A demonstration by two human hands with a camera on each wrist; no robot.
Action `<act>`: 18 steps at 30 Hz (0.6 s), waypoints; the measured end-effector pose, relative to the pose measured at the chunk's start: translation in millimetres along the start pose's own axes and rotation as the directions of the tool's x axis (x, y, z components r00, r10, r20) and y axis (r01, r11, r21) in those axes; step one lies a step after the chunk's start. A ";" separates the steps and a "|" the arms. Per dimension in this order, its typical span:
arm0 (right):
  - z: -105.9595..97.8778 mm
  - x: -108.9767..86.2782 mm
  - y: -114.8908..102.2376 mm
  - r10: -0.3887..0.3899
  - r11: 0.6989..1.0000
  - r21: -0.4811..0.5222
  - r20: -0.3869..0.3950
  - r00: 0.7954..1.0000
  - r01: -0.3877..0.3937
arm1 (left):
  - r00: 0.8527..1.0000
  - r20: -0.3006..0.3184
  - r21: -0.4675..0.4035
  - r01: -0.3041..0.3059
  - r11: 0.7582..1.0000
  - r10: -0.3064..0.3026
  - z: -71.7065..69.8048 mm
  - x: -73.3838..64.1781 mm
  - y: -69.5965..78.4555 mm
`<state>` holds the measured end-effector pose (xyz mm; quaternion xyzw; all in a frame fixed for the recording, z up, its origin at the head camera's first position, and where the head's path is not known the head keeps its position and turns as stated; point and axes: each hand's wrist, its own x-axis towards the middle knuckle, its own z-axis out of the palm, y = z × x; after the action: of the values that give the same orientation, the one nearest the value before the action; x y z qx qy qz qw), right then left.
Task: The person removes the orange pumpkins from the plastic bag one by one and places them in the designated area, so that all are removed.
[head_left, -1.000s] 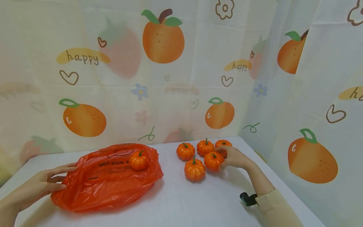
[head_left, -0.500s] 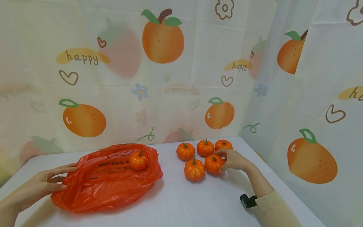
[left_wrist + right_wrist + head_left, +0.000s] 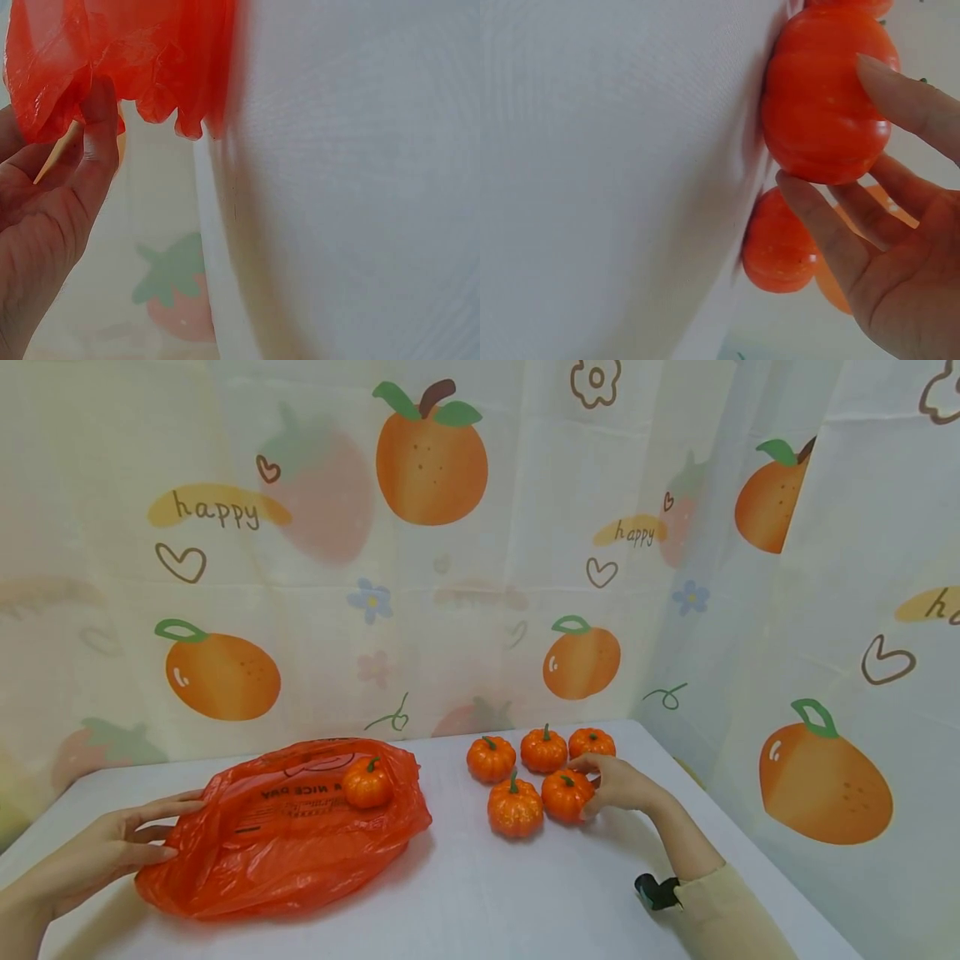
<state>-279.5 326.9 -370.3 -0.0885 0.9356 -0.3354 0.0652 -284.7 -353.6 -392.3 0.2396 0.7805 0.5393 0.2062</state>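
Note:
At the left, my left hand (image 3: 123, 835) pinches the gathered edge of a red plastic bag (image 3: 247, 868), its thumb and fingers on either side of the film in the left wrist view. Inside the bag, near its wide right end, shows a small orange pumpkin (image 3: 367, 783) with a green stem. My right hand (image 3: 621, 783) is on another small pumpkin (image 3: 564, 797), at the front right of a cluster. In the right wrist view the thumb lies on one side of this pumpkin (image 3: 821, 112) and the fingertips touch the opposite side. The pumpkin sits on the table.
Several more pumpkins stand close around the held one: a speckled one (image 3: 515, 810) to its left, one (image 3: 592, 742) just behind my right fingers. A white cloth covers the table (image 3: 480, 893). A printed curtain (image 3: 480, 568) hangs behind. A black object (image 3: 656, 892) is at my right sleeve.
My right hand and the pumpkin under it have shifted slightly toward me and to the right, uncovering the pumpkin behind. The left hand and bag have stayed in place.

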 end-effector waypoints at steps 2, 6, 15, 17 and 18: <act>-0.7 -0.2 -0.6 -0.003 1.000 -0.002 0.003 1.000 0.003 | 1.000 -0.004 0.006 -0.007 1.000 0.007 0.7 -0.4 -0.2; -1.6 -2.0 -1.7 -0.023 1.000 -0.015 0.013 1.000 0.023 | 1.000 -0.005 0.009 -0.021 1.000 0.021 1.6 -0.8 0.2; -8.2 1.3 -5.2 -0.027 1.000 0.004 0.032 0.999 0.027 | 1.000 -0.005 0.006 -0.009 1.000 0.009 1.6 -0.4 1.3; -10.0 2.7 -6.9 -0.020 1.000 0.005 0.023 1.000 0.019 | 1.000 -0.001 0.000 -0.009 1.000 0.009 1.7 -0.3 1.2; -11.0 3.4 -8.1 -0.021 1.000 -0.002 0.018 1.000 0.021 | 1.000 0.001 -0.005 -0.008 1.000 0.008 1.6 -0.3 1.0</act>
<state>-283.9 326.9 -356.9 -0.1016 0.9344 -0.3342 0.0700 -283.4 -352.2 -391.9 0.2423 0.7781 0.5420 0.2052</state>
